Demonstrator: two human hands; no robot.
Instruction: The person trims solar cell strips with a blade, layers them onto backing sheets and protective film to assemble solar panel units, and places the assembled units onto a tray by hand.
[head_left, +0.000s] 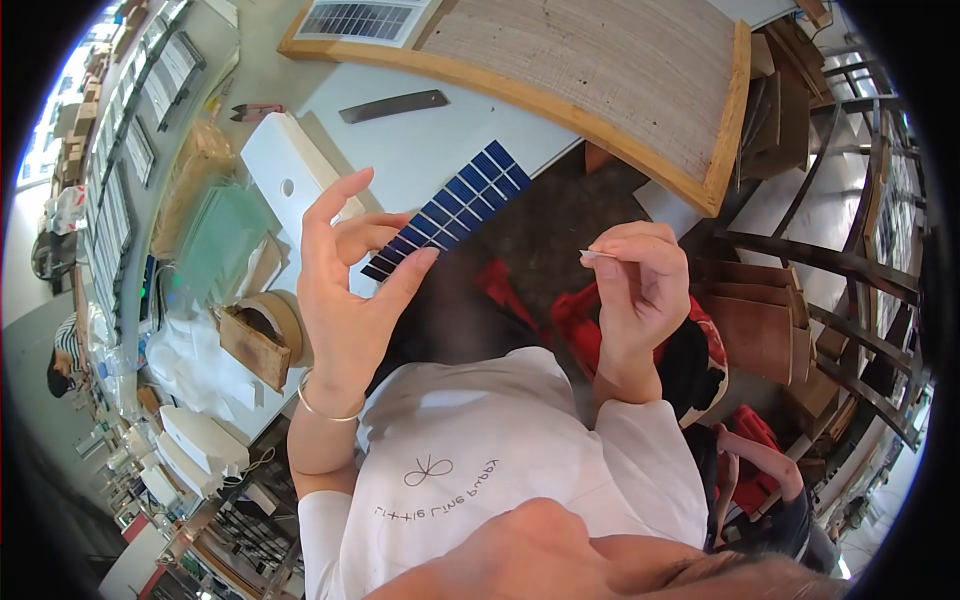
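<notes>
My left hand (350, 280) pinches one end of a small solar panel (460, 200), thumb on its front face. The panel is a dark blue strip with white grid lines, tilted up to the right in front of my body. My right hand (640, 280) is held apart from it on the right. Between its thumb and forefinger is a small, thin whitish piece (597, 254), too small to name. Beyond the panel, a flat metal strip (393, 106) lies on the white table (330, 95).
A wood-framed board (590, 80) stands at the back, bearing another solar panel (355, 18). Left are a white box-like piece (285, 175), pliers (257, 112), greenish sheets (222, 240) and a tape roll (275, 320). Cardboard (750, 315) and metal racks (820, 260) stand right; another person's arm (760, 455) shows lower right.
</notes>
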